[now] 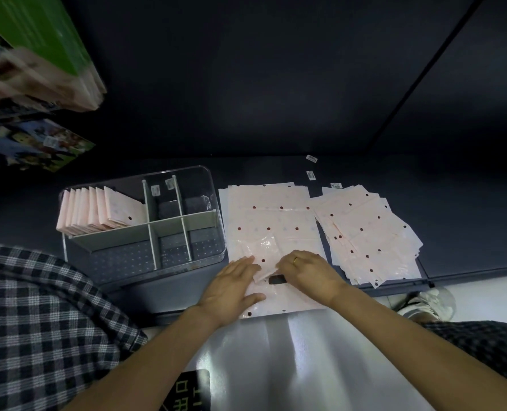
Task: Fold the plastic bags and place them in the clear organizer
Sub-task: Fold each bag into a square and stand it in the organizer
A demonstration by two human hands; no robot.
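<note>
- left hand (pixel 231 289) lies flat with fingers straight, pressing the near part of the plastic bag (pixel 273 232) onto the dark table (pixel 276 170).
- right hand (pixel 308 272), a ring on one finger, has its grip curled over a lifted fold of the same bag; a small dark object (pixel 277 279) sits under it, possibly held.
- clear organizer (pixel 145 223) stands just left of the bag, with folded bags (pixel 98 212) upright in its far-left compartment.
- a loose pile of bags (pixel 367 232) lies to the right.

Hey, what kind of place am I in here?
Probably a shop or stockroom: a dark shelf with small barcode stickers, packaged goods stacked beside it, and piles of dotted plastic bags next to a clear organizer.
</note>
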